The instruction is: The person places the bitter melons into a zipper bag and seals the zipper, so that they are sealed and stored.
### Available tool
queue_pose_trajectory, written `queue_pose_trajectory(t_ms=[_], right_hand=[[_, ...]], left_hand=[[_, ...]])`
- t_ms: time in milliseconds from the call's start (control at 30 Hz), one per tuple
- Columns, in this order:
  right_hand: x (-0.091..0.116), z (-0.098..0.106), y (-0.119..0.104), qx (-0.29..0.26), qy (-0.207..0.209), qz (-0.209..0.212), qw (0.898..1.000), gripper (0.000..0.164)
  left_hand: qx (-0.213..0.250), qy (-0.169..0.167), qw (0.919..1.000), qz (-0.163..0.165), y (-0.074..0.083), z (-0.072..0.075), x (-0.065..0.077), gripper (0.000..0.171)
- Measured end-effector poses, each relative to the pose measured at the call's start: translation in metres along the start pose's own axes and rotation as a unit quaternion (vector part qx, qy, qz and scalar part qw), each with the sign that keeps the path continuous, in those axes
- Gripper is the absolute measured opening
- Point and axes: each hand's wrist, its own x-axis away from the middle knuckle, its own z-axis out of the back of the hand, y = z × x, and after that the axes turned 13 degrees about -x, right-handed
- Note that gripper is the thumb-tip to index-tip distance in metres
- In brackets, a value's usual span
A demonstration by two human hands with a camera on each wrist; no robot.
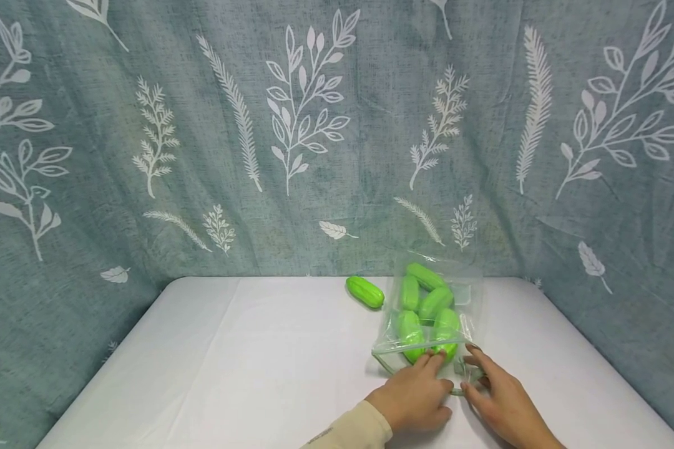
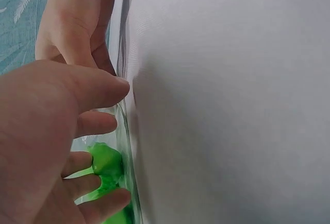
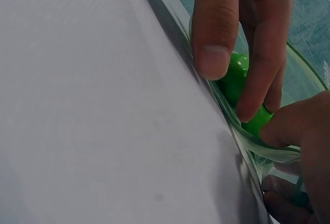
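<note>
A clear zip bag [image 1: 465,293] lies on the right half of the table with several green cucumbers [image 1: 437,304] inside. Its mouth faces the near side and gapes. My left hand [image 1: 412,394] reaches in at the mouth, fingers extended beside the nearest cucumbers [image 3: 235,77]. In the right wrist view its thumb lies along the bag's near edge. My right hand [image 1: 502,396] pinches the rim at the mouth's right corner between thumb and fingers. One loose cucumber [image 1: 365,292] lies outside the bag, to its left.
The white-covered table [image 1: 219,368] ends at a back edge just beyond the loose cucumber. Behind and on both sides hangs a grey-green curtain [image 1: 371,156] with white leaf prints.
</note>
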Motion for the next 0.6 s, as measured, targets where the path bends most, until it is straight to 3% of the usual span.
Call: queue_pose_trajectory(t_ms=[267,600], right_hand=[[-0.001,0.000,-0.001,-0.006,-0.005,-0.015,1.000,0.068],[-0.001,0.000,-0.001,0.001,-0.006,-0.010,1.000,0.068]], left_hand=[[0.006,-0.019,0.9997,0.014,0.003,0.000,-0.001,0.036],[0.011,-0.016,0.9998,-0.003,0.005,0.000,0.011,0.038]])
